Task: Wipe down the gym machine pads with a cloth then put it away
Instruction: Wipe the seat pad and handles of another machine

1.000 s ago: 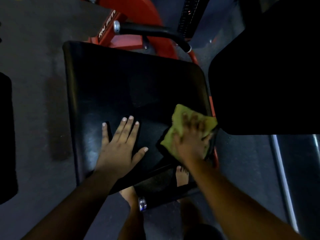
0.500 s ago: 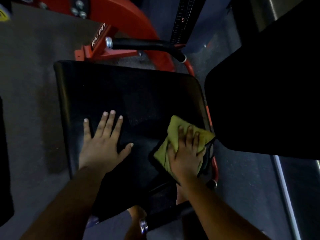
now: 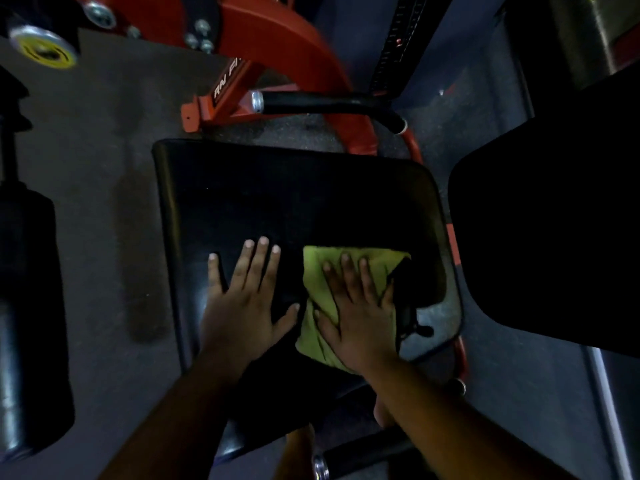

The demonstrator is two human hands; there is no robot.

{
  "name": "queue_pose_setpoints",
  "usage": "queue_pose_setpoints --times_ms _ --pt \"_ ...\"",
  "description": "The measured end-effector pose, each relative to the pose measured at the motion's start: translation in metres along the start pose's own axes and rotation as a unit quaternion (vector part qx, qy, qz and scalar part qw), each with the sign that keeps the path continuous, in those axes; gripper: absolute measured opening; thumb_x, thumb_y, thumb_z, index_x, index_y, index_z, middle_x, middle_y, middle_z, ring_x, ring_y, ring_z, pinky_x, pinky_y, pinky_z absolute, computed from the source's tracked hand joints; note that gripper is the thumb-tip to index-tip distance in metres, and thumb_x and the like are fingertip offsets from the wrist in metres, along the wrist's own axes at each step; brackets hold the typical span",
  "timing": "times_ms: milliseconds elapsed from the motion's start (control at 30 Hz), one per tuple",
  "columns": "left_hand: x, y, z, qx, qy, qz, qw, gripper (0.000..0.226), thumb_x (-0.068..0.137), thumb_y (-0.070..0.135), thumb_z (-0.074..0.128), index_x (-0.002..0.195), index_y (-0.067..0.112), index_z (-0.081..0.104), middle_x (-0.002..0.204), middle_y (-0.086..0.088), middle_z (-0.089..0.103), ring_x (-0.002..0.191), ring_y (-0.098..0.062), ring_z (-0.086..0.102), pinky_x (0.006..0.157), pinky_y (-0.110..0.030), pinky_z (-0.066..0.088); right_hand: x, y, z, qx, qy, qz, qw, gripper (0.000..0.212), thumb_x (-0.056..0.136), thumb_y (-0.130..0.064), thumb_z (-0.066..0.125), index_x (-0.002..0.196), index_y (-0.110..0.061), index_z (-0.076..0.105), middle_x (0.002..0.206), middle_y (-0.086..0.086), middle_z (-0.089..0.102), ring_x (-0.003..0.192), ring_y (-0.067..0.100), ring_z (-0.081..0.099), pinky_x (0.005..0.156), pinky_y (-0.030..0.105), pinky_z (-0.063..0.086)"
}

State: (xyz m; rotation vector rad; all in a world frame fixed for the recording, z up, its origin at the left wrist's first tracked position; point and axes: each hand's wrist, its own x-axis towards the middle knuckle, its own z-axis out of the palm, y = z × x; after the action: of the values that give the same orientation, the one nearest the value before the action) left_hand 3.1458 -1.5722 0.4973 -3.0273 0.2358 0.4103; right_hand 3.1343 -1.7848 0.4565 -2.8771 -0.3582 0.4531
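While both hands (image 3: 247, 308) (image 3: 356, 317) press flat, fingers straight: green cloth (image 3: 320, 282) on black pad (image 3: 298, 199), grey floor (image 3: 104, 140).

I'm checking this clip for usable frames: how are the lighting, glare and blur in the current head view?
Head view: dim overall; the seat pad and the big pad at right sink into near-black with little detail. A soft glare patch shows on the seat pad beside the left hand. The cloth under the right hand stays readable. Slight motion blur; wide-angle bending at the edges.
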Motion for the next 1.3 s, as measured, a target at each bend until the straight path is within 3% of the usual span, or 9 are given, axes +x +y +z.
queue_pose_setpoints --times_ms 67,267,433,500,767,900,1000,1133,1300 --pt "0.001 -0.002 0.004 -0.010 0.007 0.006 1.000 0.095 0.092 0.068 0.041 0.162 0.009 0.017 0.170 -0.012 0.012 0.158 -0.026 0.011 0.121 -0.069 0.003 0.005 0.012 0.001 0.000 -0.009 -0.022 1.000 0.077 0.096 -0.068 0.031 0.163 -0.036 0.012 0.173 0.000 0.002 0.159 0.030 0.003 0.113 0.076 0.015" --pt "0.001 -0.002 0.011 -0.005 0.045 0.009 0.999 0.094 0.090 0.062 0.048 0.160 0.004 0.025 0.168 -0.014 0.020 0.156 -0.027 0.019 0.119 -0.071 0.009 0.182 -0.022 -0.032 0.048 0.008 0.032 0.998 0.074 0.093 -0.071 0.031 0.160 -0.047 0.007 0.172 -0.007 -0.002 0.158 0.029 -0.001 0.111 0.080 0.002" --pt "0.000 -0.003 0.004 -0.010 0.004 0.038 0.999 0.069 0.091 0.063 0.046 0.154 0.033 0.042 0.170 -0.016 0.012 0.158 -0.033 0.011 0.117 -0.074 0.005 0.079 0.009 -0.014 0.019 -0.019 -0.008 1.000 0.078 0.096 -0.061 0.041 0.160 -0.047 0.000 0.172 -0.007 -0.005 0.158 0.027 -0.001 0.115 0.075 0.013" --pt "0.000 -0.003 0.003 -0.004 -0.010 0.059 0.998 0.064 0.092 0.064 0.044 0.152 0.041 0.040 0.170 -0.017 0.010 0.157 -0.037 0.009 0.117 -0.075 0.002 0.045 0.037 -0.007 0.033 -0.038 0.025 0.998 0.076 0.095 -0.068 0.029 0.157 -0.051 -0.011 0.172 -0.007 -0.008 0.159 0.025 -0.002 0.115 0.074 0.013" --pt "0.004 -0.006 0.009 0.006 0.008 0.051 0.999 0.081 0.089 0.066 0.046 0.160 0.030 0.027 0.169 -0.011 0.019 0.156 -0.039 0.014 0.116 -0.075 0.007 0.170 0.040 -0.030 0.021 -0.031 0.121 0.992 0.077 0.094 -0.072 0.023 0.160 -0.044 -0.003 0.172 -0.004 -0.008 0.158 0.028 -0.010 0.111 0.081 0.004" --pt "0.001 -0.003 0.005 -0.007 0.007 0.035 0.999 0.085 0.090 0.064 0.046 0.161 0.020 0.028 0.170 -0.008 0.016 0.158 -0.033 0.012 0.117 -0.074 0.005 0.084 0.070 -0.014 -0.018 -0.020 0.034 0.999 0.073 0.095 -0.065 0.026 0.161 -0.036 0.017 0.172 -0.001 0.006 0.158 0.029 0.007 0.112 0.076 0.019" --pt "0.000 -0.001 0.002 0.000 -0.004 0.032 0.999 0.084 0.093 0.064 0.038 0.162 0.018 0.025 0.171 -0.009 0.013 0.158 -0.033 0.009 0.117 -0.074 0.005 -0.003 0.096 -0.001 -0.032 -0.042 0.046 0.998 0.075 0.095 -0.066 0.029 0.162 -0.036 0.015 0.172 0.000 0.006 0.158 0.029 0.009 0.110 0.076 0.021" --pt "0.001 -0.001 0.007 -0.012 0.006 0.037 0.999 0.084 0.092 0.064 0.040 0.161 0.018 0.026 0.171 -0.009 0.014 0.158 -0.033 0.010 0.117 -0.075 0.004 0.069 0.087 -0.010 -0.016 -0.047 0.157 0.986 0.079 0.088 -0.073 0.015 0.158 -0.045 -0.009 0.172 -0.003 -0.004 0.158 0.031 -0.002 0.112 0.080 0.010" --pt "0.002 -0.002 0.009 0.008 0.010 0.043 0.999 0.085 0.092 0.066 0.043 0.161 0.019 0.027 0.170 -0.010 0.016 0.157 -0.034 0.013 0.117 -0.074 0.004 0.170 0.098 -0.033 0.009 -0.033 0.141 0.989 0.079 0.094 -0.074 0.028 0.161 -0.043 0.000 0.172 -0.006 -0.002 0.158 0.029 -0.001 0.109 0.082 0.004"
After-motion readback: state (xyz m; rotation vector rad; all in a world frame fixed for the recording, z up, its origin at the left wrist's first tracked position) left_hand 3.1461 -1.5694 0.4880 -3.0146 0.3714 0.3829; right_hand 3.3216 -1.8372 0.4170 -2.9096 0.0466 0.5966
